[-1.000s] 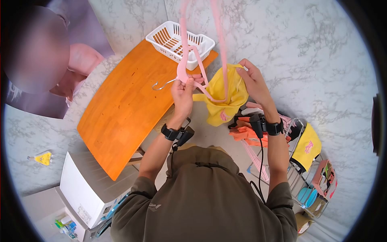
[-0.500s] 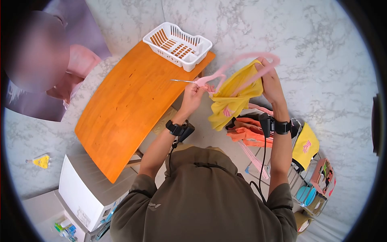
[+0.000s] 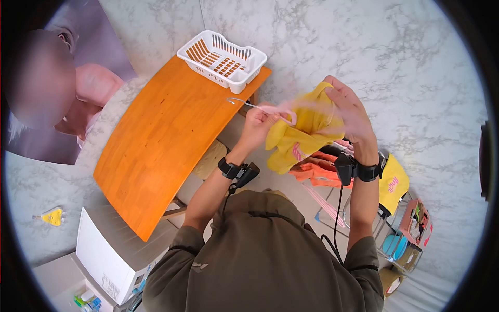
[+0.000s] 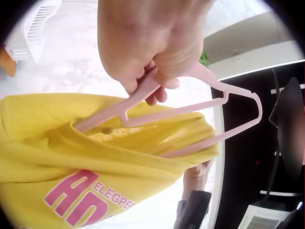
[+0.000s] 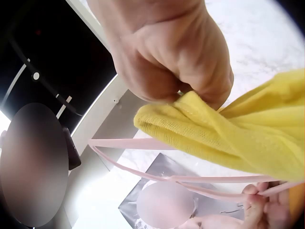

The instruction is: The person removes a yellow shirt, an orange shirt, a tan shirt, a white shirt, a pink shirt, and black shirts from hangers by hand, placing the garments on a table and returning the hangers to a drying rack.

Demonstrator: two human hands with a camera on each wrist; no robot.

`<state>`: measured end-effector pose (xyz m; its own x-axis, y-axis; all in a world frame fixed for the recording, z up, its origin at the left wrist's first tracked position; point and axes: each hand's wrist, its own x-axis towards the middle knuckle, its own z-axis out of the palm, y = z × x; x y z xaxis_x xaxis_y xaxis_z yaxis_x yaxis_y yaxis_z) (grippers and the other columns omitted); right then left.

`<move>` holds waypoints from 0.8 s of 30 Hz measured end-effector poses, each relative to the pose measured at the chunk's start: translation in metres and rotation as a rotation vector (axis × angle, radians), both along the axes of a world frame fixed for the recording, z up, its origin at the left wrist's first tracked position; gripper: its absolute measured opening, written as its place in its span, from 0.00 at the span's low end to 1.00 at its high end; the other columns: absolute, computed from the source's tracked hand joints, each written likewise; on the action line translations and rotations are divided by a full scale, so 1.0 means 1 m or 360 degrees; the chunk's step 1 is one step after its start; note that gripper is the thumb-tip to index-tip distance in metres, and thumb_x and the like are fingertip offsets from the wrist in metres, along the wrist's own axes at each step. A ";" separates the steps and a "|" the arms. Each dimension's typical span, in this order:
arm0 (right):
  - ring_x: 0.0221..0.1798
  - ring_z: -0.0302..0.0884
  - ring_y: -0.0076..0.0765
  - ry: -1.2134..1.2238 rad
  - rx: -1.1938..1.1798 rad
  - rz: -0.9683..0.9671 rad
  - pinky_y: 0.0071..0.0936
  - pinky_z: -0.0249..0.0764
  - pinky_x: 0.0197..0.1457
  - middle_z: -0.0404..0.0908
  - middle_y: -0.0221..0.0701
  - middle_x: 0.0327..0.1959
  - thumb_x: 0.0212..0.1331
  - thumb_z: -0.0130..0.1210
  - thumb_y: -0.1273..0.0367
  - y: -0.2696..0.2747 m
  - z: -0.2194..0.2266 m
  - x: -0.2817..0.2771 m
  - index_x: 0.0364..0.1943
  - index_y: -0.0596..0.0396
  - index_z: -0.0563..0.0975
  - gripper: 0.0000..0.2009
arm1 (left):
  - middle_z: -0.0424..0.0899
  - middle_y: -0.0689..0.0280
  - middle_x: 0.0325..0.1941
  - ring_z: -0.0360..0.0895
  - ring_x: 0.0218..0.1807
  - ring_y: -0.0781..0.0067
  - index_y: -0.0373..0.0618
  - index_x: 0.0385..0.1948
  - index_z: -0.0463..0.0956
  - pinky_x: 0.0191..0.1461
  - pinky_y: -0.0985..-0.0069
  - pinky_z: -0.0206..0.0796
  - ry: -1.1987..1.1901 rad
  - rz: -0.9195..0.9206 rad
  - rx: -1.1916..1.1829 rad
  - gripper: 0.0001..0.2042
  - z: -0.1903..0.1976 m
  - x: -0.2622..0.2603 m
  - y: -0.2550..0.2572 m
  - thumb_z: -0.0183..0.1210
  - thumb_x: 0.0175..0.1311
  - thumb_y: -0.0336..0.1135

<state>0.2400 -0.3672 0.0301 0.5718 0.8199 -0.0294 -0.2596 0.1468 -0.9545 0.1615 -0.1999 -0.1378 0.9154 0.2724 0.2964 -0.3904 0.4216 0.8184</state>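
Observation:
My left hand (image 3: pixel 258 125) grips a pink plastic hanger (image 4: pixel 176 113) just below its metal hook (image 3: pixel 240 100). One arm of the hanger runs into the opening of a yellow garment (image 4: pixel 109 160) with pink lettering. Its other end sticks out past the fabric, as the left wrist view shows. On the far side, my right hand (image 3: pixel 353 106) pinches the edge of the yellow cloth (image 5: pixel 190 121) between thumb and fingers. In the head view the outer part of the hanger is blurred across the right hand.
A white slotted basket (image 3: pixel 223 60) stands at the far end of the wooden table (image 3: pixel 166 140). Right of me is a metal rack with orange clothes (image 3: pixel 317 172), another yellow garment (image 3: pixel 394 179) and a pink box (image 3: pixel 416 222). A white box-like appliance (image 3: pixel 106 255) stands lower left.
The hanger's free end has swung from pointing up and away to the right, over the right hand. Both hands have shifted right with the garment, and the hook has turned toward the basket.

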 end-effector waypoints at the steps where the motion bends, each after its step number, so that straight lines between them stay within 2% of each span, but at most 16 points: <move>1: 0.30 0.70 0.10 0.0000 -0.0007 -0.0001 0.13 0.70 0.32 0.73 0.21 0.30 0.67 0.43 0.69 0.000 -0.004 0.000 0.35 0.55 0.69 0.06 | 0.78 0.62 0.34 0.76 0.47 0.69 0.37 0.35 0.70 0.53 0.71 0.68 -0.0172 -0.0035 0.0142 0.02 0.001 -0.002 -0.004 0.51 0.65 0.25; 2: 0.30 0.70 0.10 0.0020 -0.0009 0.0011 0.13 0.69 0.32 0.73 0.21 0.29 0.67 0.44 0.69 0.001 -0.009 -0.001 0.35 0.55 0.69 0.06 | 0.79 0.62 0.36 0.77 0.42 0.72 0.36 0.36 0.70 0.50 0.76 0.69 -0.0346 -0.0068 0.0287 0.02 0.003 -0.003 -0.007 0.51 0.64 0.22; 3: 0.30 0.70 0.10 0.0039 -0.0011 0.0020 0.12 0.69 0.32 0.73 0.21 0.29 0.67 0.44 0.69 0.002 -0.011 -0.002 0.36 0.56 0.69 0.06 | 0.79 0.62 0.36 0.77 0.42 0.72 0.36 0.36 0.70 0.50 0.76 0.69 -0.0350 -0.0070 0.0286 0.02 -0.005 -0.002 -0.008 0.51 0.64 0.22; 5: 0.31 0.70 0.10 0.0059 -0.0019 -0.0023 0.12 0.68 0.32 0.73 0.21 0.29 0.67 0.44 0.69 0.003 -0.008 -0.007 0.35 0.56 0.70 0.06 | 0.79 0.62 0.36 0.77 0.42 0.73 0.37 0.38 0.69 0.49 0.77 0.68 -0.0175 -0.0157 0.0206 0.04 -0.028 0.001 -0.011 0.49 0.64 0.21; 6: 0.31 0.70 0.10 0.0083 -0.0025 -0.0063 0.12 0.68 0.32 0.73 0.21 0.29 0.67 0.44 0.69 0.002 -0.007 -0.009 0.35 0.55 0.70 0.06 | 0.79 0.63 0.34 0.76 0.39 0.76 0.35 0.36 0.72 0.47 0.79 0.67 -0.0090 -0.0101 0.0501 0.05 0.001 -0.012 -0.010 0.47 0.63 0.19; 7: 0.31 0.70 0.10 0.0083 -0.0027 -0.0067 0.12 0.68 0.32 0.73 0.21 0.29 0.67 0.44 0.69 0.000 -0.004 -0.011 0.35 0.55 0.70 0.06 | 0.79 0.63 0.34 0.76 0.39 0.76 0.35 0.36 0.72 0.47 0.79 0.67 -0.0090 -0.0105 0.0499 0.05 -0.001 -0.013 -0.008 0.47 0.63 0.19; 9: 0.30 0.70 0.11 -0.0009 -0.0095 -0.0221 0.13 0.68 0.31 0.74 0.21 0.29 0.67 0.43 0.69 -0.004 0.001 -0.014 0.36 0.55 0.70 0.06 | 0.79 0.64 0.32 0.76 0.37 0.77 0.34 0.34 0.75 0.44 0.81 0.66 -0.0052 0.0063 0.0685 0.06 -0.010 -0.012 -0.004 0.48 0.61 0.18; 11: 0.29 0.70 0.11 -0.0075 -0.0136 -0.0292 0.14 0.68 0.31 0.74 0.22 0.28 0.67 0.44 0.69 -0.015 -0.005 -0.004 0.35 0.55 0.70 0.06 | 0.79 0.63 0.33 0.77 0.38 0.73 0.34 0.34 0.76 0.45 0.79 0.67 0.0053 0.0132 0.0732 0.06 -0.018 -0.015 0.011 0.50 0.61 0.19; 13: 0.28 0.70 0.12 -0.0140 -0.0181 -0.0365 0.14 0.68 0.30 0.75 0.23 0.27 0.67 0.44 0.69 -0.030 -0.015 0.009 0.35 0.56 0.70 0.06 | 0.78 0.64 0.30 0.75 0.33 0.77 0.33 0.33 0.76 0.36 0.80 0.65 0.0098 0.0291 0.0875 0.06 -0.020 -0.019 0.023 0.49 0.60 0.20; 15: 0.29 0.73 0.14 -0.0454 -0.0349 -0.0368 0.15 0.70 0.31 0.78 0.26 0.27 0.67 0.44 0.70 -0.040 -0.028 0.023 0.38 0.58 0.71 0.07 | 0.78 0.63 0.29 0.76 0.31 0.75 0.32 0.33 0.75 0.34 0.79 0.66 0.0085 0.0316 0.0852 0.05 -0.026 -0.022 0.033 0.50 0.60 0.21; 17: 0.30 0.74 0.16 -0.0503 -0.0398 -0.0489 0.15 0.70 0.31 0.79 0.27 0.29 0.67 0.44 0.70 -0.039 -0.045 0.027 0.40 0.60 0.72 0.08 | 0.77 0.63 0.28 0.77 0.31 0.73 0.33 0.32 0.74 0.34 0.78 0.65 0.0254 0.0380 0.0889 0.04 -0.032 -0.025 0.043 0.50 0.60 0.21; 18: 0.31 0.76 0.17 -0.0554 -0.0446 -0.0606 0.16 0.71 0.32 0.80 0.29 0.30 0.67 0.44 0.70 -0.040 -0.053 0.029 0.43 0.61 0.73 0.09 | 0.78 0.58 0.28 0.78 0.31 0.64 0.32 0.30 0.72 0.34 0.74 0.67 0.0286 0.0350 0.1028 0.03 -0.027 -0.027 0.050 0.51 0.60 0.23; 19: 0.31 0.76 0.17 -0.0553 -0.0449 -0.0606 0.16 0.71 0.32 0.80 0.29 0.30 0.67 0.44 0.70 -0.042 -0.062 0.035 0.43 0.61 0.73 0.09 | 0.78 0.58 0.28 0.78 0.31 0.64 0.32 0.30 0.72 0.34 0.74 0.67 0.0287 0.0348 0.1026 0.03 -0.025 -0.028 0.054 0.51 0.60 0.23; 21: 0.32 0.77 0.19 -0.0614 -0.0508 -0.0647 0.17 0.72 0.33 0.81 0.31 0.33 0.66 0.45 0.71 -0.050 -0.083 0.050 0.46 0.63 0.72 0.11 | 0.79 0.51 0.28 0.78 0.32 0.53 0.32 0.30 0.72 0.35 0.67 0.68 0.0411 0.0371 0.1355 0.05 -0.021 -0.031 0.062 0.52 0.60 0.26; 22: 0.32 0.77 0.19 -0.0612 -0.0504 -0.0648 0.17 0.72 0.33 0.81 0.31 0.33 0.66 0.45 0.71 -0.051 -0.094 0.057 0.46 0.63 0.72 0.11 | 0.79 0.51 0.28 0.78 0.32 0.53 0.32 0.30 0.72 0.35 0.67 0.68 0.0411 0.0370 0.1360 0.05 -0.014 -0.033 0.064 0.52 0.60 0.26; 24: 0.30 0.77 0.20 -0.0656 -0.0467 -0.0775 0.18 0.72 0.31 0.81 0.31 0.31 0.65 0.45 0.72 -0.054 -0.119 0.073 0.42 0.64 0.74 0.09 | 0.78 0.47 0.29 0.76 0.33 0.45 0.33 0.31 0.72 0.36 0.60 0.67 0.0505 0.0324 0.1793 0.06 0.000 -0.038 0.066 0.54 0.59 0.28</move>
